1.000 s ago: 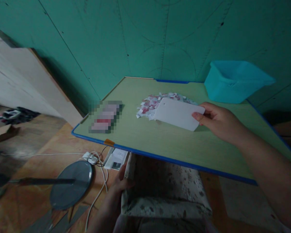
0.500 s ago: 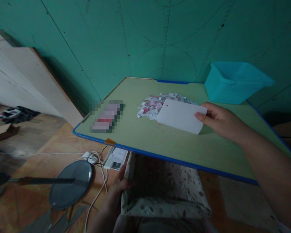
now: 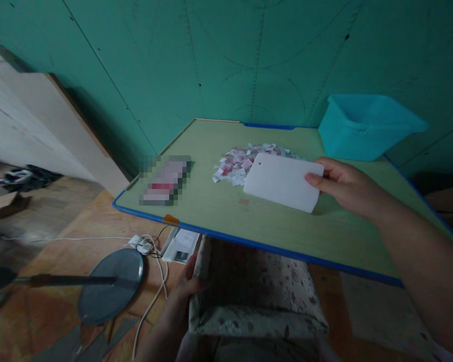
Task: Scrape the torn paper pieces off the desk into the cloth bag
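Observation:
My right hand pinches the right end of a white scraper, a flat plastic sheet with a small hole in one corner. The scraper is tilted over the table and hides part of a pile of small white and pink paper scraps. Below the table's front edge, my left hand grips the left rim of a spotted fabric-covered bin. Its fingers are partly hidden behind that rim. The inside of the bin is dark. A small pinkish patch shows on the tabletop just left of the scraper.
The pale green table has blue edging and stands against a green wall. A turquoise basket sits at its back right, a blurred-out phone-like object at its left. On the floor are white cables and a grey round base.
My right hand has shifted the scraper slightly toward the front of the table. The pinkish patch on the tabletop now shows beside it. My left hand stays on the bin's rim.

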Demonstrator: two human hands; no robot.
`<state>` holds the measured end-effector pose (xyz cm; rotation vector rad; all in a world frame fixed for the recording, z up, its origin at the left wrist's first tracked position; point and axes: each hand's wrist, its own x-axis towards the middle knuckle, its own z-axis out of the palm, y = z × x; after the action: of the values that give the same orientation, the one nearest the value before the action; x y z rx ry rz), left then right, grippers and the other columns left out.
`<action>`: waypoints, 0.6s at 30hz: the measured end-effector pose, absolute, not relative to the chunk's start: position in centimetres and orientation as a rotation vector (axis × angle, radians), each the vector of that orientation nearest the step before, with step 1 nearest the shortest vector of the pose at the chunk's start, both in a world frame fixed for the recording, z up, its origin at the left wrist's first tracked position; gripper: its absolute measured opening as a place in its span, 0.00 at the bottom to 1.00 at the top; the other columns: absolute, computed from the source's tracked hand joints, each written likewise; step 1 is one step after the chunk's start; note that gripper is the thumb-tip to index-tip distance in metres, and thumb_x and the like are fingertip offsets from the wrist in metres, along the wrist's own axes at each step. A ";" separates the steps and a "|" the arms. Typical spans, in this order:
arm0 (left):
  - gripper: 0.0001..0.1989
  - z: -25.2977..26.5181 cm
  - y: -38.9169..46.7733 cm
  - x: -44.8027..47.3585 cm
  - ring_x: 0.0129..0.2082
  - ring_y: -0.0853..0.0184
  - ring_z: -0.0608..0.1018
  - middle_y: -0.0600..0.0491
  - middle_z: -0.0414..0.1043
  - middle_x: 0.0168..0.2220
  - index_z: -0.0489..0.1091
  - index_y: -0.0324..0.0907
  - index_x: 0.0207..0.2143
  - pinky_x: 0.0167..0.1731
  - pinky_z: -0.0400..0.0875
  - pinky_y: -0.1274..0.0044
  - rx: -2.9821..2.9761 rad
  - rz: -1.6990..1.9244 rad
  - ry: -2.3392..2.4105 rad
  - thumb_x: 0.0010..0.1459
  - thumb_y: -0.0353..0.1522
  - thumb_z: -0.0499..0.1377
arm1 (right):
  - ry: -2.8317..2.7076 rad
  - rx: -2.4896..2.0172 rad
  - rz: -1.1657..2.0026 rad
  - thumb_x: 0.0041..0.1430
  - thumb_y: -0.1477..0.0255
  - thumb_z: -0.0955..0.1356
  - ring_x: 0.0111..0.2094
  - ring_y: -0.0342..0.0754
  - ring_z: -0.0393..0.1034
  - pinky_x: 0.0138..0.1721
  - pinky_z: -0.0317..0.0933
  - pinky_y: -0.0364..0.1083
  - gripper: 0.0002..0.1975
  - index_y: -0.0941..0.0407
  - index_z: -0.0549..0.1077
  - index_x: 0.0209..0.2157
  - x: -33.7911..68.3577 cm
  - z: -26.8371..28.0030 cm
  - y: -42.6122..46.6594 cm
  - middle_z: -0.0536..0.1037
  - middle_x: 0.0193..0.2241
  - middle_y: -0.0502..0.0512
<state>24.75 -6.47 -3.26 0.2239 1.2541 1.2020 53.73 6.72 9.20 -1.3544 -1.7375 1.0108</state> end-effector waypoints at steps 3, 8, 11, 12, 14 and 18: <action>0.24 -3.6 -6.6 24.7 0.21 0.71 0.75 0.63 0.75 0.20 0.75 0.47 0.30 0.22 0.68 0.83 0.211 1.161 1.223 0.25 0.21 0.60 | -1.807 -1.376 1.038 0.50 0.60 0.66 0.29 0.44 0.66 0.31 0.61 0.44 0.13 0.55 0.68 0.31 53.9 9.0 6.8 0.73 0.28 0.50; 0.24 -3.1 -6.6 24.7 0.18 0.75 0.71 0.65 0.73 0.19 0.76 0.47 0.29 0.21 0.65 0.87 0.236 1.174 1.241 0.24 0.19 0.60 | -1.841 -1.375 1.083 0.48 0.60 0.66 0.30 0.45 0.69 0.31 0.64 0.46 0.13 0.54 0.70 0.33 53.8 9.0 6.6 0.75 0.29 0.51; 0.23 -2.3 -6.6 24.9 0.19 0.75 0.71 0.65 0.74 0.19 0.77 0.47 0.27 0.20 0.64 0.87 0.197 1.180 1.163 0.24 0.19 0.61 | -1.827 -1.356 1.083 0.48 0.61 0.67 0.30 0.45 0.69 0.31 0.64 0.46 0.12 0.54 0.70 0.31 53.7 9.2 6.5 0.75 0.28 0.51; 0.22 -2.0 -6.6 25.0 0.19 0.74 0.71 0.64 0.75 0.20 0.77 0.48 0.27 0.20 0.64 0.86 0.180 1.176 1.124 0.25 0.20 0.61 | -1.817 -1.352 1.085 0.48 0.61 0.67 0.30 0.45 0.69 0.31 0.64 0.46 0.11 0.53 0.70 0.31 53.6 9.2 6.5 0.75 0.28 0.51; 0.21 -1.6 -6.7 25.1 0.18 0.74 0.70 0.64 0.74 0.19 0.77 0.48 0.26 0.19 0.63 0.85 0.176 1.159 1.108 0.25 0.20 0.61 | -1.806 -1.349 1.088 0.48 0.61 0.67 0.30 0.46 0.69 0.30 0.64 0.46 0.11 0.53 0.70 0.31 53.6 9.3 6.5 0.75 0.28 0.51; 0.22 -1.5 -6.7 25.1 0.15 0.74 0.67 0.63 0.73 0.18 0.77 0.47 0.27 0.16 0.61 0.84 0.174 1.147 1.139 0.26 0.20 0.60 | -1.828 -1.354 1.095 0.49 0.62 0.67 0.31 0.46 0.69 0.31 0.64 0.47 0.12 0.54 0.71 0.33 53.4 9.0 6.5 0.75 0.29 0.52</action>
<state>25.13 -6.70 -1.53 0.1738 1.1388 1.1469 53.43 6.50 9.02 -1.3536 -1.8284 1.0947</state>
